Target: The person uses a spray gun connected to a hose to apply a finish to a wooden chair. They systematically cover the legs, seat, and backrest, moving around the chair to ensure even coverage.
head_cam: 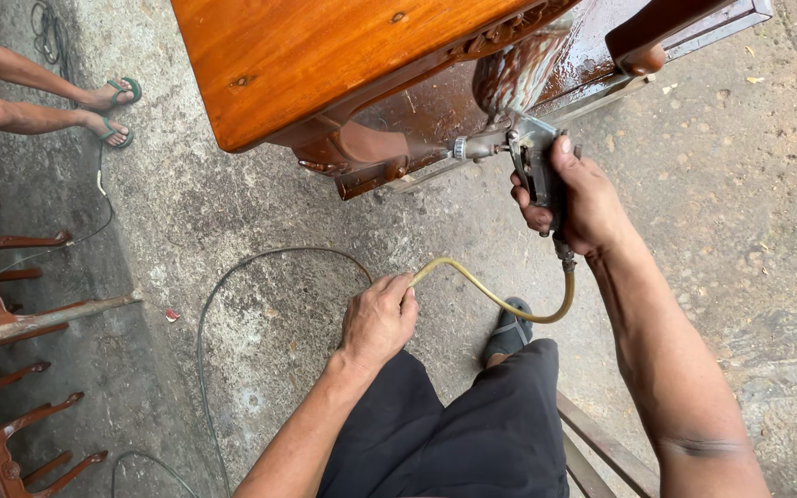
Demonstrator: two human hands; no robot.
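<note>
Chair parts [2,304] in dark red-brown wood lie at far left on the concrete floor [740,212]; above them, another person's feet in green sandals [114,112] stand near the top left corner. Thin black cable [209,304] loops across the floor toward centre. Varnished wooden furniture piece [325,55], orange-brown with a wet, glossy underside, fills the top centre. Left hand [378,318] is closed around the yellow hose [495,295], which curves rightward past the person's own sandalled foot [507,330] and rises to the base of the spray gun [532,161]. Right hand [578,198] wraps the gun's grip tightly, fingers on the trigger; the nozzle points left, just beside the carved wet underside. Dark shorts [472,433] cover the bottom centre.
</note>
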